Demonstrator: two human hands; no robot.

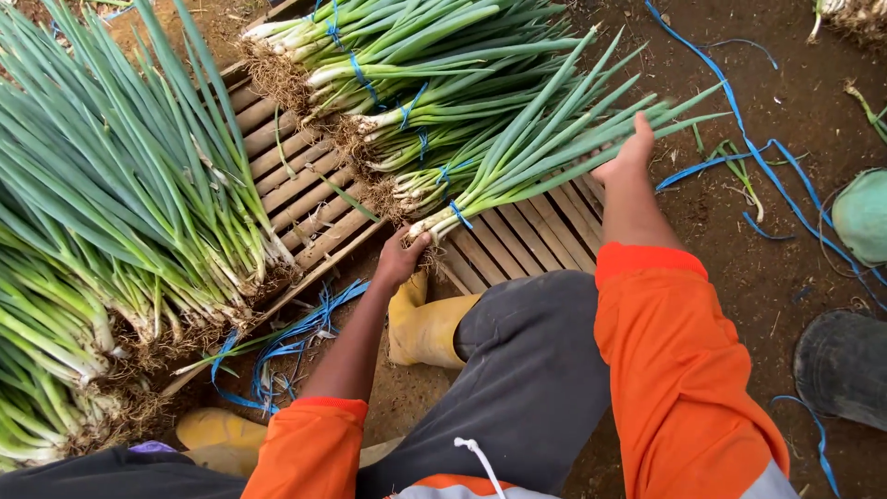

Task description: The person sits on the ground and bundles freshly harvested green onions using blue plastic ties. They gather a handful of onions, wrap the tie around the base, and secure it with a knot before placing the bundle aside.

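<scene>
A bundle of green onions [536, 157] tied with blue string lies on a slatted bamboo platform [517, 240]. My left hand [402, 254] grips its white root end at the platform's near edge. My right hand [628, 152] presses on the green leaves further up the same bundle. Several more tied bundles [407, 65] are stacked in a row behind it. My sleeves are orange, my trousers grey.
A large heap of untied green onions [111, 212] fills the left side. Loose blue strings [286, 337] lie on the dirt by my yellow boots [420, 323]. More blue string [758, 157] trails at right, near a green round object [864, 217] and a dark one [845, 365].
</scene>
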